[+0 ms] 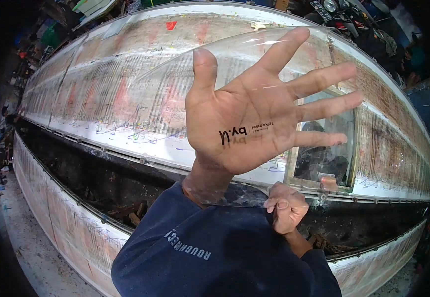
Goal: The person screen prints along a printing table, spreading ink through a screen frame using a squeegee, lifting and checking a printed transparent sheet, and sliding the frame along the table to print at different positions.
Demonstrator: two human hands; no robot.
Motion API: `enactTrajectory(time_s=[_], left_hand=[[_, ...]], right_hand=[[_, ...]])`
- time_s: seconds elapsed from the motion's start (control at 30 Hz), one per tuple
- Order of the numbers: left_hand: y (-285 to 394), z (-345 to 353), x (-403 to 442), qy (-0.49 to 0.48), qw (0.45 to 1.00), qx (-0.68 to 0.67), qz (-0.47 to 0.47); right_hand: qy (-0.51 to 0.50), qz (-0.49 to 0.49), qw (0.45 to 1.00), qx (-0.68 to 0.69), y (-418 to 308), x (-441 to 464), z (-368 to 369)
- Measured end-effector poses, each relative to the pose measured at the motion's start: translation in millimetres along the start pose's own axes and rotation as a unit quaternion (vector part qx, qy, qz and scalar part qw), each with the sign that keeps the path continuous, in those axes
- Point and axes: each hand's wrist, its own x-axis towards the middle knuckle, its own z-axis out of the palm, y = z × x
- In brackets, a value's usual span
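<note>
A clear, bendy plastic sheet (232, 132) is held up in front of me, with black "by.U" lettering printed on it. Behind it my left hand (244, 114) is spread wide, palm towards me, fingers pointing right and thumb up. The palm shows through the plastic, and a faint shadow of the lettering falls on it. Whether the palm touches the sheet I cannot tell. Lower down, the fingers of my right hand (288, 208) are closed on the sheet's bottom edge. Glare marks the curved upper edge of the plastic.
Beyond my hands lies a wide worktop (91, 99) with a ribbed, stained surface. A framed glass panel (329, 153) is set into it, and a small red scrap (171, 25) lies at the far side. A dark gap with wood scraps (134, 218) runs along the near side.
</note>
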Motion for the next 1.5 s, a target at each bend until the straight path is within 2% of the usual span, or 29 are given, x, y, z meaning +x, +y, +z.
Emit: enactTrajectory(time_s=[0.03, 0.1, 0.23, 0.3, 0.33, 0.4, 0.53, 0.6, 0.73, 0.8, 0.93, 1.03, 1.1, 1.13, 1.2, 1.23, 1.27, 1.3, 1.33, 1.4, 1.43, 1.5], left_hand=[[-2.3, -9.6, 0.7, 0.000, 1.000, 0.000, 0.000], [-8.3, -33.7, 3.5, -0.160, 0.986, 0.005, 0.046], [-7.7, -27.4, -0.2, -0.143, 0.988, 0.009, 0.055], [-2.8, -15.6, -2.1, -0.077, 0.996, -0.021, 0.036], [-0.2, -7.7, -2.9, -0.077, 0.996, -0.021, 0.037], [3.9, 5.2, -3.8, 0.016, 1.000, 0.018, 0.017], [3.9, -11.8, -3.1, -0.015, 1.000, 0.016, 0.018], [-5.5, -36.1, 0.2, -0.147, 0.987, 0.005, 0.070], [-1.2, -30.9, -2.7, -0.142, 0.987, 0.030, 0.064], [0.2, -18.9, -4.4, -0.071, 0.996, -0.019, 0.051], [0.6, -21.1, -3.8, -0.068, 0.996, -0.014, 0.051], [1.7, -25.5, -3.6, -0.110, 0.992, -0.016, 0.059], [6.6, -17.4, -6.1, -0.064, 0.994, 0.068, 0.059], [6.5, -24.4, -5.4, -0.063, 0.994, 0.068, 0.058], [6.2, -44.7, -3.6, -0.150, 0.983, 0.041, 0.101], [6.5, -36.7, -6.6, -0.149, 0.983, 0.040, 0.097], [7.4, -22.2, -12.4, -0.073, 0.991, 0.022, 0.110], [8.8, -13.6, -16.4, 0.004, 0.993, 0.003, 0.121], [10.2, -16.0, -20.0, 0.006, 0.994, 0.002, 0.113], [10.7, -26.8, -28.5, -0.002, 0.992, 0.070, 0.109], [6.2, -25.5, -32.0, 0.033, 0.990, 0.082, 0.110], [-1.5, -31.1, -41.6, 0.048, 0.991, 0.070, 0.099]], right_hand=[[0.002, -0.006, 1.000, 0.003, 0.2, 0.6, 0.3], [-0.003, -0.001, 1.000, -0.001, -0.5, 0.9, -0.7], [0.004, -0.004, 1.000, 0.002, 1.7, 0.3, 0.1], [0.003, -0.001, 1.000, 0.004, 1.4, 0.7, 0.8], [0.003, 0.003, 1.000, 0.005, 1.6, 0.7, 1.1], [0.001, 0.006, 1.000, -0.001, 2.5, 0.6, 0.3], [-0.006, 0.014, 1.000, -0.006, 2.4, 1.1, 0.5], [-0.007, 0.018, 1.000, -0.007, 2.7, 0.3, 0.3], [-0.008, 0.027, 1.000, -0.010, 3.5, -1.4, 0.7], [-0.008, 0.023, 1.000, -0.009, 4.3, -1.4, 0.4], [-0.009, 0.023, 1.000, -0.016, 2.8, 0.6, 1.0], [-0.005, 0.029, 0.999, -0.020, 2.7, 1.2, 2.1], [-0.004, 0.035, 0.999, -0.012, 1.3, 3.1, 0.8], [-0.003, 0.040, 0.999, -0.003, 0.8, 4.6, -0.7], [0.014, 0.038, 0.999, -0.007, 2.3, 12.4, -14.3], [0.030, 0.037, 0.999, -0.012, 3.3, 17.4, -22.3], [0.095, 0.068, 0.993, 0.002, 4.0, 22.7, -27.6], [0.112, 0.059, 0.991, -0.028, -2.1, 37.1, -35.0], [0.128, 0.081, 0.987, -0.051, -7.1, 49.5, -43.9], [0.172, 0.039, 0.973, -0.150, -9.2, 73.7, -64.1], [0.237, 0.062, 0.955, -0.165, -10.0, 86.3, -70.0], [0.216, 0.041, 0.957, -0.188, -26.7, 114.1, -79.2]])
